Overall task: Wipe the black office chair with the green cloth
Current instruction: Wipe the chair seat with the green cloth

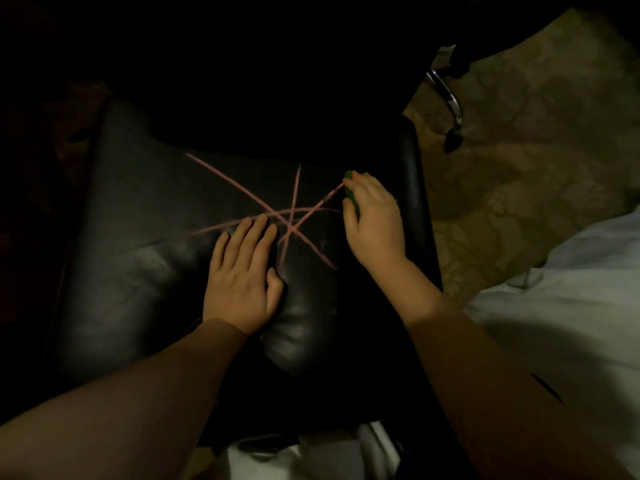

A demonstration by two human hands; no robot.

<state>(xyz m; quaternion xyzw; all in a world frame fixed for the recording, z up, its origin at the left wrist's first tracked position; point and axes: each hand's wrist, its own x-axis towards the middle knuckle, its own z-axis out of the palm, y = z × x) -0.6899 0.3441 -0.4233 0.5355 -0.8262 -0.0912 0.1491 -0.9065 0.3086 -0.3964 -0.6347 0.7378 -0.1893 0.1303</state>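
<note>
The black office chair (138, 244) fills the middle of the dim view, its leather seat facing up. Several pink chalk lines (292, 216) cross on the seat in a star shape. My left hand (242, 275) rests flat on the seat, fingers straight, just left of the crossing. My right hand (375, 220) grips the green cloth (350, 194), bunched so that only a small strip shows by my fingers. The cloth sits at the right end of one pink line, near the seat's right edge.
The chair's black right armrest (412, 168) runs beside my right hand. A chrome chair part (446, 95) shines at the upper right over patterned carpet (536, 150). White fabric (571, 306) lies at the right and below.
</note>
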